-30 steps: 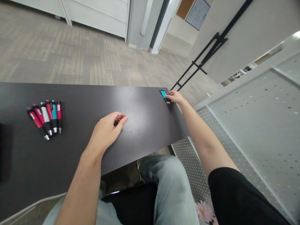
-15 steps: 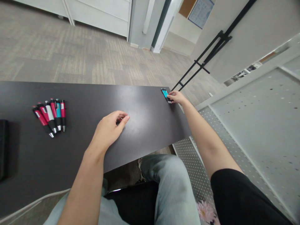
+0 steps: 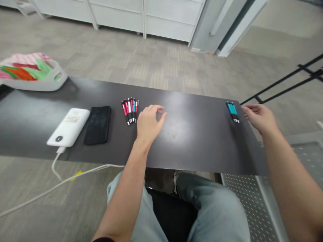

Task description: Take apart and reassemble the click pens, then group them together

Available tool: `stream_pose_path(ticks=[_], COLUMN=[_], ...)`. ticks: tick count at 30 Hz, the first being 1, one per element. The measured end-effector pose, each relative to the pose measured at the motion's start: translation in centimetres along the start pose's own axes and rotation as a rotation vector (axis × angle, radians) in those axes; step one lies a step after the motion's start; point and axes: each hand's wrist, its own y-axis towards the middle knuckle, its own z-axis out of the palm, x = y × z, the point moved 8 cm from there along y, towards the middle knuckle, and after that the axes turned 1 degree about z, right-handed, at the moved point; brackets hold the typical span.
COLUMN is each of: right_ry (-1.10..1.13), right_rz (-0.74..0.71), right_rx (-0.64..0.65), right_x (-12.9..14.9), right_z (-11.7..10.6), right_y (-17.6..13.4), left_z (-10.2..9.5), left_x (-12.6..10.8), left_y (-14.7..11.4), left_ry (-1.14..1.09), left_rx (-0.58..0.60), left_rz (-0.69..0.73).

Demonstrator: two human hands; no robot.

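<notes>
Several teal pens (image 3: 232, 112) with black grips lie side by side near the table's right end. Just off their right side, my right hand (image 3: 261, 117) hovers at the table edge with loosely bent fingers and nothing visible in them. My left hand (image 3: 150, 121) is over the middle of the table, its thumb and fingers apart in a curve, holding nothing. Left of it, close to the wrist, a fanned group of pens (image 3: 129, 110) in red, white and teal rests on the tabletop.
The dark table (image 3: 191, 141) spans the view. On its left lie a black phone (image 3: 97, 125) and a white power bank (image 3: 69, 127) with a white cable (image 3: 83, 173) hanging off the front edge. A white basket (image 3: 47, 84) with colourful contents stands at the far left.
The view has swung left, bringing in the power bank, phone and basket. My right hand has come off the teal pens to their right. My left hand is nearer the mixed pens.
</notes>
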Motion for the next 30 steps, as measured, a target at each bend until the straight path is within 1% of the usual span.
stream_pose_path(ticks=[1,2,3,5,6,8,10,11,12,14,16,18,23,30], right_ry=[0.064,0.167,0.269,0.418,0.490,0.576,0.684,0.734,0.772,0.788,0.806,0.819,0.791,0.683], right_rz=[-0.001,-0.042,-0.114,-0.213,-0.250,-0.281,-0.253,-0.223,-0.196,-0.168,-0.149,-0.155,-0.207,-0.281], right_rx=[0.025,0.042,0.039,0.100,0.128,0.219,0.288,0.312,0.364,0.455,0.482,0.483,0.469,0.538], right_x=[0.6,1.7,3.2,6.3,7.9,10.8,12.7,13.3,13.7,14.2,14.2,14.2,14.3,14.6], right_z=[0.0,0.0,-0.3,-0.1,0.2,1.6,3.5,4.6,5.9,8.0,9.1,9.6,9.7,9.9], right_y=[-0.7,-1.7,-2.9,-6.1,-7.9,-11.6,-14.6,-15.9,-17.0,-18.7,-19.6,-19.9,-19.9,-20.1], left_z=[-1.3,-2.6,-3.8,-5.6,-6.2,-6.7,-6.8,-6.8,-6.7,-6.4,-6.3,-6.3,-6.8,-7.2], left_x=[1.0,2.0,3.0,5.2,6.2,7.6,8.5,8.7,8.9,9.1,9.1,9.0,8.7,8.4], left_y=[0.1,0.0,-0.1,-0.4,-0.6,-0.9,-1.1,-1.2,-1.3,-1.5,-1.6,-1.8,-1.8,-1.4], left_ry=[0.061,0.109,0.156,0.247,0.273,0.279,0.261,0.251,0.246,0.253,0.277,0.305,0.357,0.393], left_rx=[-0.062,-0.119,-0.161,-0.200,-0.188,-0.153,-0.128,-0.117,-0.104,-0.079,-0.066,-0.071,-0.105,-0.154], left_rz=[-0.035,-0.077,-0.120,-0.230,-0.277,-0.336,-0.370,-0.383,-0.394,-0.404,-0.397,-0.386,-0.391,-0.393])
